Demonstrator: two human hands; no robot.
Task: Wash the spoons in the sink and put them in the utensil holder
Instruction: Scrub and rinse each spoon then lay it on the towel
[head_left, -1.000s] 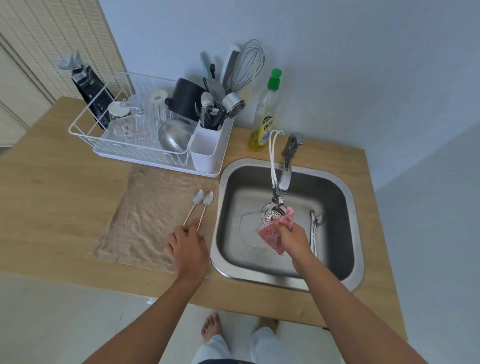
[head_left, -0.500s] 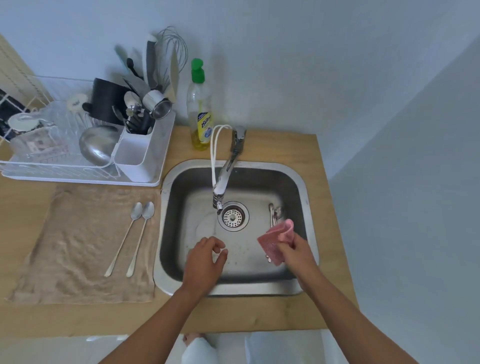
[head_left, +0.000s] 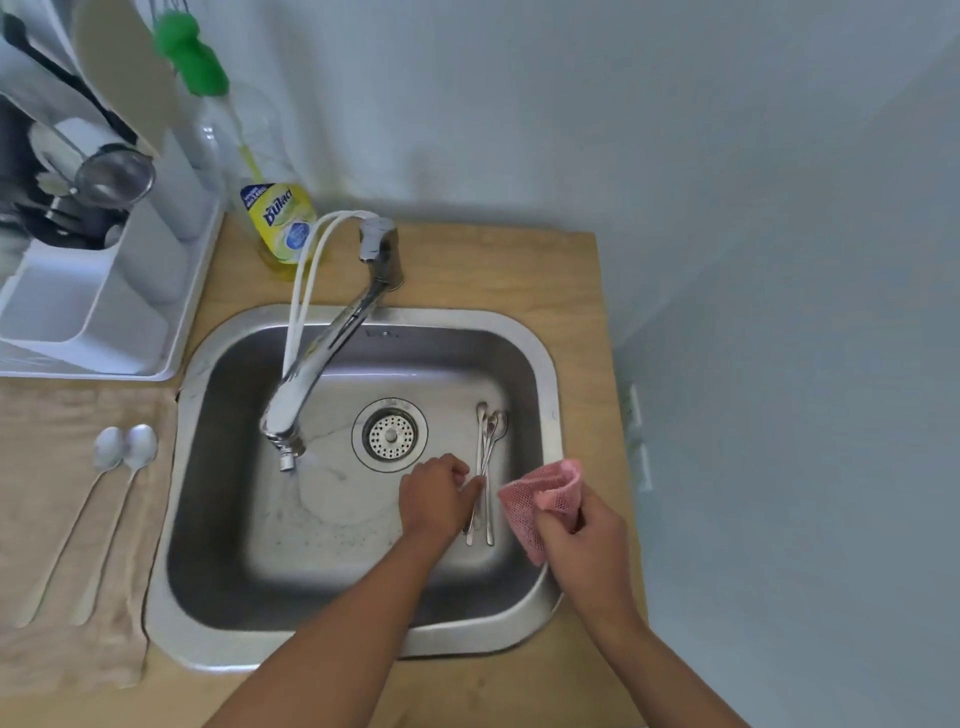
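Note:
Several long-handled spoons (head_left: 488, 431) lie side by side on the floor of the steel sink (head_left: 551, 374), right of the drain (head_left: 389, 434). My left hand (head_left: 434, 499) reaches into the basin, and its fingertips pinch the spoon handles at mid-length. My right hand (head_left: 582, 540) hovers over the sink's right rim and grips a pink mesh scrubber (head_left: 540, 493). Two more spoons (head_left: 122, 452) rest on a beige towel (head_left: 52, 649) left of the sink. The white utensil holder (head_left: 78, 312) stands at the upper left with dark utensils in it.
The chrome faucet (head_left: 322, 358) slants over the basin's left half, with a white hose looped along it. A yellow dish-soap bottle (head_left: 278, 223) with a green cap stands behind the sink. The wooden counter ends just right of the sink at a blue-grey wall.
My left hand left the spoons on the towel, crossed into the sink and reached the spoons at its right side. My right hand moved right with the scrubber. The view came closer.

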